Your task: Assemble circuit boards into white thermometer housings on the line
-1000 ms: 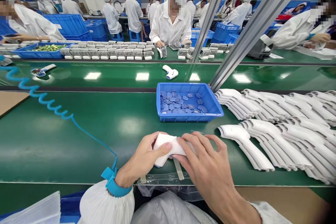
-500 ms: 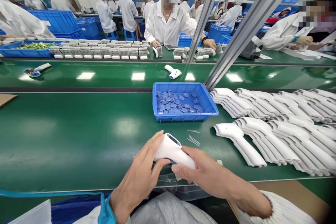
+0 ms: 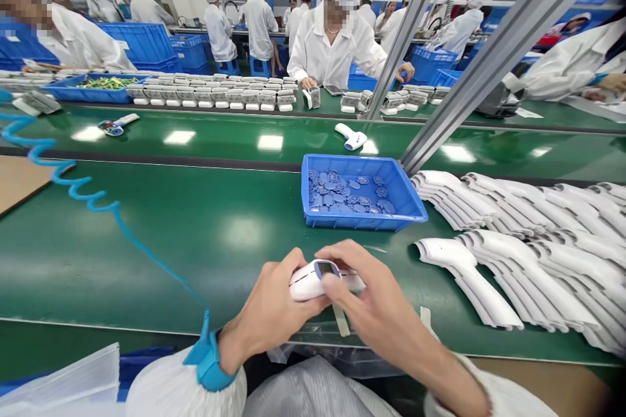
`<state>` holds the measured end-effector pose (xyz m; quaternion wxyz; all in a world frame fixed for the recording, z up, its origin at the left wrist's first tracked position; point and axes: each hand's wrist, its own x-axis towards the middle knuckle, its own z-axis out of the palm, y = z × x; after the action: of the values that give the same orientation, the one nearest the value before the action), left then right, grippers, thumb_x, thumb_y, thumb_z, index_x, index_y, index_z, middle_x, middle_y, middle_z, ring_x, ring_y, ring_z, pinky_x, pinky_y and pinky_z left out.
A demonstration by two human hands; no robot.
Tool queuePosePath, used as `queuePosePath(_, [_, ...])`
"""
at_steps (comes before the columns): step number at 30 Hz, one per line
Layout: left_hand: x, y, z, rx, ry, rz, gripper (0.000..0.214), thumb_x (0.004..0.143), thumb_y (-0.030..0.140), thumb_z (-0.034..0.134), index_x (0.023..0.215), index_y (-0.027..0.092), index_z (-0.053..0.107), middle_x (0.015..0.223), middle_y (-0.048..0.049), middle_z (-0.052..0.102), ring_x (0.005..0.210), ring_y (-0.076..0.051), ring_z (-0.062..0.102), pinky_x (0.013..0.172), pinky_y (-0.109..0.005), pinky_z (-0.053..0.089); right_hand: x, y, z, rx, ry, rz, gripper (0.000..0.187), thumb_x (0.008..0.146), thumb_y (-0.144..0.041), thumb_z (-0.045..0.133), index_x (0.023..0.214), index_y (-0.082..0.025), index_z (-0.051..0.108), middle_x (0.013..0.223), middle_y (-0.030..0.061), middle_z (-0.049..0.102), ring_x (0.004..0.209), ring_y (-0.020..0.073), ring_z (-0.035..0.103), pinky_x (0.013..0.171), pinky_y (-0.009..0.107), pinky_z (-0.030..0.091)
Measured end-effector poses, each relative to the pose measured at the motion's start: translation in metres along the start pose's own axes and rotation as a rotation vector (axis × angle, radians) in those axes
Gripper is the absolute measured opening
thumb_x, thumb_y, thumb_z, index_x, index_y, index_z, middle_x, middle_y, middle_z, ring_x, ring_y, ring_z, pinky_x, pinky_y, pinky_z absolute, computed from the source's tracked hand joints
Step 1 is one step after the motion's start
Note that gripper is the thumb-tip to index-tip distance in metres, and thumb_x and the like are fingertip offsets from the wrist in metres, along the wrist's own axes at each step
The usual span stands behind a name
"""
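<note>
At lower centre of the frame, the left hand and right hand are closed in a firm grip around a white infrared thermometer, its display window showing, just above the green counter. Many white thermometer shells remain stacked at right, beside a blue tray of small blue-grey parts.

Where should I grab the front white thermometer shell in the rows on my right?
Take the white thermometer shell by its handle, coming from the near left. Its near edge is free, while its far side sits against the next shell, so that approach looks clearest.
</note>
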<state>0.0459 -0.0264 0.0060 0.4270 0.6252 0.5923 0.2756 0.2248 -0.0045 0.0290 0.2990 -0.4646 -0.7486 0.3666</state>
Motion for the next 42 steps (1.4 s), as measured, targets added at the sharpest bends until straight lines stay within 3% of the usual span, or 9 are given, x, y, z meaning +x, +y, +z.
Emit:
queuePosePath(4, [0.003, 0.008, -0.004, -0.037, -0.074, 0.185, 0.003, 0.083, 0.016, 0.053, 0.083, 0.019, 0.053, 0.078, 0.0011, 0.063, 0.062, -0.012, 0.052, 0.055, -0.023, 0.035, 0.027, -0.017, 0.039, -0.268, 0.295, -0.142, 0.042, 0.098, -0.04, 0.055, 0.06, -0.021, 0.051, 0.064, -0.0012, 0.054, 0.061, 0.0118, 0.049, 0.059, 0.028, 0.036])
queuePosePath(8, [0.002, -0.001, 0.0, 0.102, -0.09, 0.281, 0.006, 0.079, 0.014, 0.049, 0.079, 0.018, 0.054, 0.067, -0.0022, 0.063, 0.055, -0.014, 0.053, 0.051, -0.027, 0.029, 0.036, -0.017, 0.053, -0.461, 0.412, -0.307, 0.052, 0.101, -0.03, 0.049, 0.051, -0.02, 0.039, 0.053, -0.0022, 0.044, 0.051, 0.0097, 0.038, 0.052, 0.03, 0.027])
queuePosePath(13, [0.002, -0.011, 0.009, 0.277, 0.028, 0.323, 0.022, 0.078, 0.018, 0.051, 0.099, 0.014, 0.058, 0.081, -0.0093, 0.071, 0.063, -0.022, 0.063, 0.055, -0.03, 0.034, 0.033, -0.013, 0.048, -0.365, 0.547, -0.38, 0.05, 0.098, -0.023, 0.05, 0.052, -0.021, 0.031, 0.051, -0.0041, 0.036, 0.049, 0.0088, 0.031, 0.051, 0.029, 0.025])
queuePosePath(17, [0.001, -0.006, 0.009, 0.175, -0.025, 0.296, 0.016, 0.083, 0.022, 0.05, 0.096, 0.017, 0.058, 0.081, -0.0042, 0.071, 0.061, -0.019, 0.063, 0.054, -0.027, 0.038, 0.03, -0.014, 0.046, -0.368, 0.534, -0.298, 0.05, 0.098, -0.028, 0.056, 0.055, -0.02, 0.032, 0.052, -0.0055, 0.034, 0.05, 0.0077, 0.03, 0.051, 0.028, 0.025])
queuePosePath(23, [0.001, -0.002, 0.008, 0.475, -0.003, 0.322, 0.024, 0.075, 0.023, 0.052, 0.096, 0.013, 0.059, 0.078, -0.0106, 0.072, 0.062, -0.027, 0.065, 0.055, -0.033, 0.037, 0.028, -0.011, 0.048, -0.328, 0.615, -0.452, 0.05, 0.095, -0.016, 0.055, 0.053, -0.019, 0.029, 0.052, -0.0054, 0.03, 0.049, 0.0074, 0.028, 0.05, 0.029, 0.022])
queuePosePath(30, [-0.005, -0.001, 0.006, 0.125, -0.131, 0.274, 0.012, 0.085, 0.029, 0.054, 0.089, 0.019, 0.059, 0.077, -0.0019, 0.07, 0.061, -0.016, 0.061, 0.054, -0.025, 0.04, 0.019, -0.011, 0.042, -0.424, 0.512, -0.367, 0.05, 0.097, -0.028, 0.057, 0.054, -0.019, 0.033, 0.052, -0.0054, 0.034, 0.05, 0.0076, 0.03, 0.052, 0.029, 0.024])
queuePosePath(32, [-0.006, -0.001, 0.007, 0.204, -0.14, 0.311, 0.012, 0.083, 0.026, 0.053, 0.087, 0.017, 0.06, 0.074, -0.004, 0.069, 0.058, -0.018, 0.06, 0.053, -0.026, 0.038, 0.019, -0.013, 0.043, -0.457, 0.475, -0.408, 0.051, 0.098, -0.027, 0.055, 0.052, -0.019, 0.035, 0.05, -0.005, 0.035, 0.049, 0.0075, 0.031, 0.051, 0.03, 0.023])
queuePosePath(36, [-0.005, 0.0, 0.009, 0.495, -0.031, 0.325, 0.019, 0.075, 0.022, 0.055, 0.09, 0.013, 0.063, 0.069, -0.0095, 0.068, 0.056, -0.025, 0.061, 0.054, -0.032, 0.034, 0.02, -0.011, 0.046, -0.403, 0.56, -0.512, 0.051, 0.097, -0.018, 0.054, 0.05, -0.019, 0.034, 0.049, -0.0049, 0.034, 0.048, 0.0072, 0.03, 0.05, 0.03, 0.022])
queuePosePath(42, [-0.012, -0.004, 0.016, 0.02, -0.078, 0.197, 0.029, 0.087, 0.044, 0.063, 0.101, 0.019, 0.058, 0.085, -0.0026, 0.071, 0.066, -0.018, 0.062, 0.055, -0.026, 0.037, 0.011, -0.007, 0.033, -0.335, 0.678, -0.346, 0.049, 0.098, -0.022, 0.054, 0.049, -0.018, 0.048, 0.046, -0.0041, 0.04, 0.045, 0.007, 0.035, 0.049, 0.029, 0.025])
